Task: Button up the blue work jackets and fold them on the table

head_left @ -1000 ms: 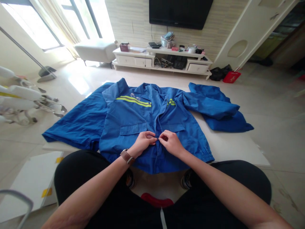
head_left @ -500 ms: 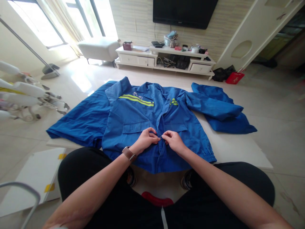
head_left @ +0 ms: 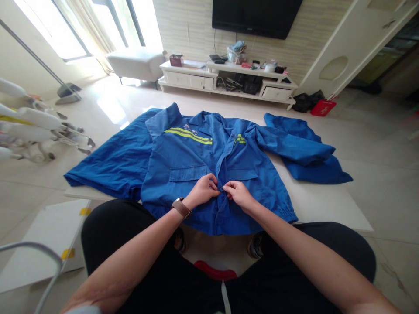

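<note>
Between your knees, at the front opening of the blue jacket, your left hand and right hand work just beside each other, fingertips nearly meeting. Your left thumb and fingers are drawn together on one side of the opening; your right thumb and forefinger pinch the other side, at what may be a button, too small to be sure. Neither hand is spread, and both have hold of jacket cloth.

The jacket lies face up on a low white board, collar away from you. Its lower hem comes to the board's near edge or past it; the cloth hides that edge, so you cannot tell which. To your right, a strip of board shows between the jacket's side and the board's right end, and the sleeve lies over a folded blue cloth whose corner reaches about that end. To your left, another blue piece runs out near the board's left end.

Your forearms come in over your thighs, a knee on either side. Beside your left knee stand a white panel and a curved grey tube. Past the jacket, pale floor stretches to the white cabinet, well apart from your hands, with a red bag near its right end.
</note>
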`<state>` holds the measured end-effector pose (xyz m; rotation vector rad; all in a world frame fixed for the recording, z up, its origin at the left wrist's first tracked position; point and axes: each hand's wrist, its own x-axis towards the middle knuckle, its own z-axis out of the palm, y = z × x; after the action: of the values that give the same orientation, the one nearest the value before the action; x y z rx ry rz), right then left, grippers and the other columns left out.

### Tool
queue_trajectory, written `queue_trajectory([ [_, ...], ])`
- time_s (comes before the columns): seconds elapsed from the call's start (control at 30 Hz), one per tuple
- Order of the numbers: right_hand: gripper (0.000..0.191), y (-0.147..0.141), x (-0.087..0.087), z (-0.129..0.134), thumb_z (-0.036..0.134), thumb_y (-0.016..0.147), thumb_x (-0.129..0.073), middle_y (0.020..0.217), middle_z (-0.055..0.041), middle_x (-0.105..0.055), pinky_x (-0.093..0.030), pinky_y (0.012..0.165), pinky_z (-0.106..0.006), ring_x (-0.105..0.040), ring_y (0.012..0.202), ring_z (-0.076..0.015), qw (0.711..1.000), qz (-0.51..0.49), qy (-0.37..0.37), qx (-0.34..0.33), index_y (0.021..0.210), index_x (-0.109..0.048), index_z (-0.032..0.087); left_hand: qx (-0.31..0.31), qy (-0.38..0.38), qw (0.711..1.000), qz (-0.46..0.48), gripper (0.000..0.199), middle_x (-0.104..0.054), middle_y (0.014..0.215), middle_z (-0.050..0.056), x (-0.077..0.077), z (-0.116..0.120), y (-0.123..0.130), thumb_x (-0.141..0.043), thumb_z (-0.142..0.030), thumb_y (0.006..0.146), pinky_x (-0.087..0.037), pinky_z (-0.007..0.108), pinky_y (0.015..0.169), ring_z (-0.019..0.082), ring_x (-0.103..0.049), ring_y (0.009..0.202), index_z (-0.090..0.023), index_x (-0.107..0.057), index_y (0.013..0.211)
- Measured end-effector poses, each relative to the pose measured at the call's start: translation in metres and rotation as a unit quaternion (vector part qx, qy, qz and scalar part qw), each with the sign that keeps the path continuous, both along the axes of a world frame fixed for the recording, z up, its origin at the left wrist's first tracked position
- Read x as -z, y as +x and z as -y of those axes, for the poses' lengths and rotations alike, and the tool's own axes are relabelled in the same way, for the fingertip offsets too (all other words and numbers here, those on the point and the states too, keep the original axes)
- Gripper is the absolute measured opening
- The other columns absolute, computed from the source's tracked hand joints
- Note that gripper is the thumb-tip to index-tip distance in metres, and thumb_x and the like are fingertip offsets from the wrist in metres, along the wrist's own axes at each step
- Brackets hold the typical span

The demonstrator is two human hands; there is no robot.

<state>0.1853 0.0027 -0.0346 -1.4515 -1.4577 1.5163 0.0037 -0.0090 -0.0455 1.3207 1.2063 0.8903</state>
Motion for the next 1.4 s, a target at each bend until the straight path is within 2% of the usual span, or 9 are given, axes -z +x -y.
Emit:
queue_trajectory([
  [0.23,0.018,0.002,-0.002,0.0,0.034,0.073,-0.068,0.059,0.0032,-0.058,-0.04,0.05,-0.022,-0.052,0.052,-0.0109,1.0,0.002,0.009,-0.014,0.072,-0.062,0.017,-0.001,0.074,0.994,-0.08,0.03,-0.064,0.067,-0.006,-0.004,0.006,0.001,-0.072,-0.011,0.069,-0.043,0.019,0.056,0.01,-0.061,0.058,-0.019,-0.054,0.092],
  [0.47,0.012,0.008,-0.006,0.001,0.024,0.073,-0.065,0.073,-0.0004,-0.064,-0.045,0.062,-0.025,-0.057,0.065,-0.0135,0.989,0.07,0.118,-0.061,0.081,-0.067,0.016,0.005,-0.031,0.999,0.012,0.018,-0.066,0.061,-0.002,0.001,0.0,0.001,-0.072,-0.017,0.076,-0.05,0.023,0.056,0.014,-0.066,0.055,-0.017,-0.056,0.086],
  [0.63,0.021,0.01,-0.012,0.005,0.017,0.073,-0.065,0.089,0.0004,-0.062,-0.045,0.064,-0.024,-0.054,0.065,-0.0102,0.97,0.111,0.202,-0.069,0.094,-0.067,0.018,-0.001,-0.033,0.999,0.025,0.014,-0.063,0.059,-0.003,0.003,-0.001,0.003,-0.072,-0.017,0.076,-0.049,0.021,0.054,0.012,-0.063,0.053,-0.015,-0.059,0.082],
  [0.77,0.014,0.01,-0.015,0.007,0.011,0.077,-0.063,0.088,0.0007,-0.061,-0.045,0.068,-0.024,-0.056,0.07,-0.0107,0.952,0.143,0.251,-0.104,0.088,-0.068,0.019,0.007,-0.017,1.0,-0.009,0.011,-0.062,0.06,-0.003,-0.001,0.001,0.002,-0.068,-0.02,0.079,-0.047,0.022,0.054,0.012,-0.062,0.053,-0.016,-0.059,0.082],
  [0.9,0.016,0.01,-0.017,0.009,0.009,0.078,-0.065,0.086,0.0012,-0.062,-0.045,0.069,-0.025,-0.057,0.071,-0.0109,0.949,0.16,0.248,-0.116,0.089,-0.07,0.019,-0.039,0.074,0.991,-0.106,0.018,-0.066,0.08,-0.001,-0.014,0.003,-0.001,-0.063,-0.021,0.082,-0.049,0.024,0.061,0.012,-0.062,0.062,-0.018,-0.062,0.1],
  [0.97,0.016,0.01,-0.018,0.009,0.009,0.078,-0.066,0.085,0.0013,-0.062,-0.045,0.069,-0.025,-0.058,0.071,-0.011,0.947,0.166,0.248,-0.119,0.089,-0.071,0.02,-0.066,0.144,0.972,-0.173,0.026,-0.067,0.1,0.002,-0.021,0.004,-0.004,-0.06,-0.019,0.083,-0.05,0.026,0.069,0.012,-0.062,0.07,-0.02,-0.065,0.108],
  [1.03,0.016,0.01,-0.019,0.01,0.009,0.078,-0.066,0.085,0.0013,-0.063,-0.045,0.069,-0.025,-0.058,0.071,-0.011,0.946,0.172,0.248,-0.121,0.089,-0.071,0.02,-0.057,0.187,0.955,-0.224,0.025,-0.065,0.112,0.004,-0.026,0.004,-0.007,-0.057,-0.016,0.083,-0.051,0.027,0.077,0.012,-0.062,0.077,-0.02,-0.069,0.105],
  [1.27,0.018,0.009,-0.02,0.012,0.009,0.078,-0.065,0.089,-0.0003,-0.067,-0.045,0.071,-0.025,-0.06,0.073,-0.0118,0.937,0.202,0.244,-0.145,0.09,-0.073,0.02,-0.031,0.145,0.898,-0.415,0.018,-0.072,0.105,0.004,-0.037,0.007,-0.013,-0.056,-0.024,0.088,-0.047,0.034,0.084,0.022,-0.067,0.096,-0.022,-0.072,0.096],
  [1.4,0.02,0.01,-0.019,0.014,0.01,0.078,-0.064,0.093,-0.0007,-0.069,-0.045,0.071,-0.025,-0.061,0.074,-0.0125,0.929,0.223,0.245,-0.163,0.092,-0.073,0.021,-0.024,0.13,0.874,-0.468,0.02,-0.074,0.108,0.004,-0.038,0.01,-0.011,-0.054,-0.027,0.091,-0.044,0.039,0.092,0.025,-0.067,0.105,-0.024,-0.072,0.099],
])
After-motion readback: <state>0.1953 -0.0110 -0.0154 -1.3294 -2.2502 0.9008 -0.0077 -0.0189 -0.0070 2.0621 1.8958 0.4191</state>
